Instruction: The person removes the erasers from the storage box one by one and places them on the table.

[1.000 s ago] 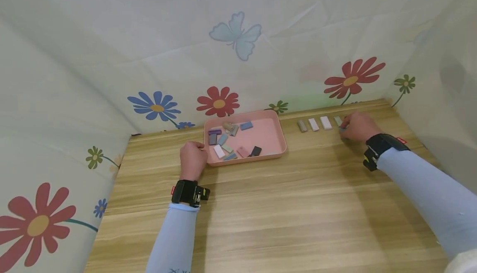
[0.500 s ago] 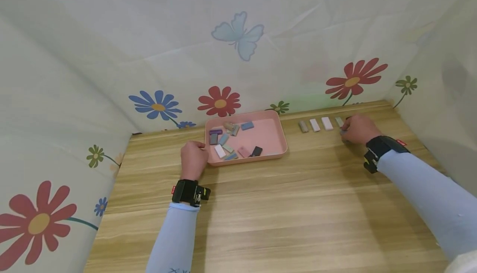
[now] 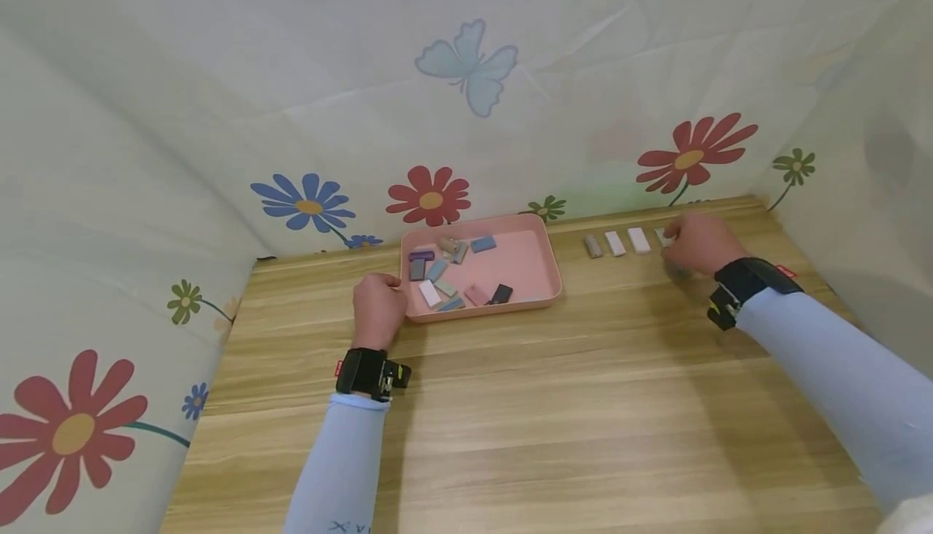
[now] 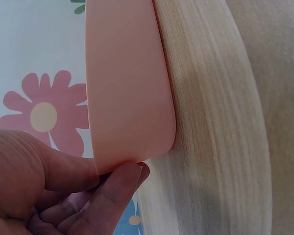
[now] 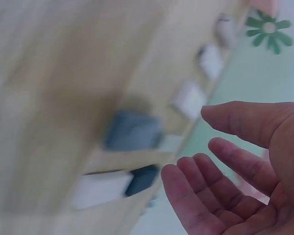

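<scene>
My left hand (image 3: 379, 311) pinches the near left corner of a pink tray (image 3: 484, 314); in the left wrist view the thumb and fingers meet at the tray wall (image 4: 130, 78). On the right, my right hand (image 3: 701, 242) hovers over the end of a row of small eraser-like blocks. The right wrist view has its thumb and fingers (image 5: 186, 196) apart with nothing between them. Near them, blurred, lie a blue-grey block (image 5: 132, 131), a pale green one (image 5: 171, 143) and a white block (image 5: 100, 190) with a dark end.
Several small blocks lie in the tray, among them a blue one (image 3: 483, 244) and a black one (image 3: 500, 295). A grey-brown block (image 3: 594, 246) and two white blocks (image 3: 639, 241) stand in the row on the wooden table (image 3: 525, 420). A flowered cloth wall (image 3: 328, 113) encloses the back.
My right hand has shifted slightly up and left from the end of the row, its fingers now off the blue-grey block. My left hand keeps its place at the tray corner.
</scene>
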Motion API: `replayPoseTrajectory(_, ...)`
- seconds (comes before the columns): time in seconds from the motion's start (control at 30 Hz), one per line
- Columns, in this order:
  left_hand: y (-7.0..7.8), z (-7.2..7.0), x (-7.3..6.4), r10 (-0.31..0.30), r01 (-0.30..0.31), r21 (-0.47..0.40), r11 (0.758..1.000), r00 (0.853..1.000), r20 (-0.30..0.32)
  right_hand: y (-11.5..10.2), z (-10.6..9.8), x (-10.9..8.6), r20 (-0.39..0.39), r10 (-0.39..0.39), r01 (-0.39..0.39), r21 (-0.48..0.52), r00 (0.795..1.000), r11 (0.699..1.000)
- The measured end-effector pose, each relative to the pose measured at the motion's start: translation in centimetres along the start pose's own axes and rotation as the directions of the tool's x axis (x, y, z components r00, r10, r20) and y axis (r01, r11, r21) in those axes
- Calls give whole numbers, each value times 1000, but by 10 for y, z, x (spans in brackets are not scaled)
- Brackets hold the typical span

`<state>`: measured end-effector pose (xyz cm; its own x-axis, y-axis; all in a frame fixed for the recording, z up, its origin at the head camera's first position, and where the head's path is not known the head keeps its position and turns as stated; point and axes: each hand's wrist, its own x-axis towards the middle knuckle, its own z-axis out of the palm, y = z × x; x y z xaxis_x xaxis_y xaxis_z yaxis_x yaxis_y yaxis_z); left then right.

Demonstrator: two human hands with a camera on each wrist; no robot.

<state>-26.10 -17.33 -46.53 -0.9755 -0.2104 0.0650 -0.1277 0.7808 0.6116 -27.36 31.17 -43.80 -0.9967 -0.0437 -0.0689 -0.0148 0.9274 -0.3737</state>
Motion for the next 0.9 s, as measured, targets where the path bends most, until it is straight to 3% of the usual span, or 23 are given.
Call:
replayPoseTrajectory(0.13, -1, -1, 0, 2, -2, 3, 1000, 1000, -8, -35, -10, 4, 8, -50, 50, -3, 999, 999)
replayPoseTrajectory(0.27, -1, 0, 1, -18, 18, 3, 1000, 1000, 7, -76, -7, 10, -2, -192, 192, 2, 981, 981)
replayPoseTrajectory(0.47, -1, 1, 3, -2, 2, -1, 1000, 1000, 0, -144, 13, 15, 32, -424, 425, -17, 905, 905)
replayPoseTrajectory(0.7, -2, 0, 5, -15, 15, -7, 1000, 1000, 2, -197, 52, 25, 153, -555, 563, -9, 817, 826)
replayPoseTrajectory(0.8, -3, 1, 4, 6, -6, -1, 1000, 1000, -13, -205, 69, 31, 203, -566, 582, -19, 799, 813)
replayPoseTrajectory(0.9, -5, 2, 4, 33, -33, 8, 999, 999, -29, -208, 82, 36, 281, -540, 568, -23, 794, 823)
